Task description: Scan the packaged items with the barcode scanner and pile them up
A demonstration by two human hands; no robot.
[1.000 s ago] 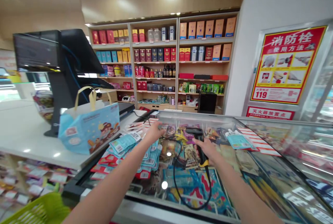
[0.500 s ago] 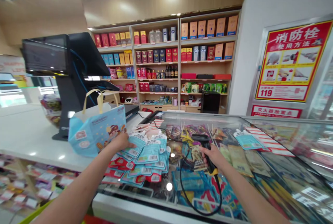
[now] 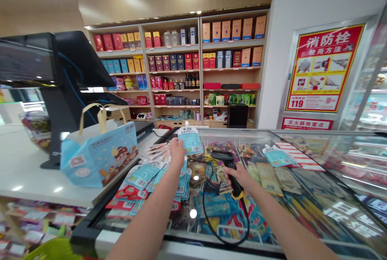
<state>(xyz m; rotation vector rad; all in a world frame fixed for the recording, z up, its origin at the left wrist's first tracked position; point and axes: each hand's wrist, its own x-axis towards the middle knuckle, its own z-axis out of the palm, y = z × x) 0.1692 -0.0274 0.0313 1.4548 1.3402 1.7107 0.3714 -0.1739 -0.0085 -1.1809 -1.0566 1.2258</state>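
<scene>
A blue and white pouch (image 3: 190,140) is pinched in my left hand (image 3: 177,149), raised above the glass counter. My right hand (image 3: 240,179) grips the handle of a black barcode scanner (image 3: 229,162), whose head points toward the left. Its cable loops down over the glass. Below and left of my left hand lies a pile of blue and white pouches (image 3: 143,174), with red packets (image 3: 130,192) under them. One more blue pouch (image 3: 277,156) rests on the glass at the right.
A blue paper bag (image 3: 99,153) stands on the white counter (image 3: 27,179) beside a black register screen (image 3: 27,60). Snack packs (image 3: 217,205) show through the glass case. Shelves of boxes (image 3: 171,63) line the back wall.
My left hand has moved right and up from the pile, lifting one blue pouch. My right hand still holds the scanner. The view has shifted to the right.
</scene>
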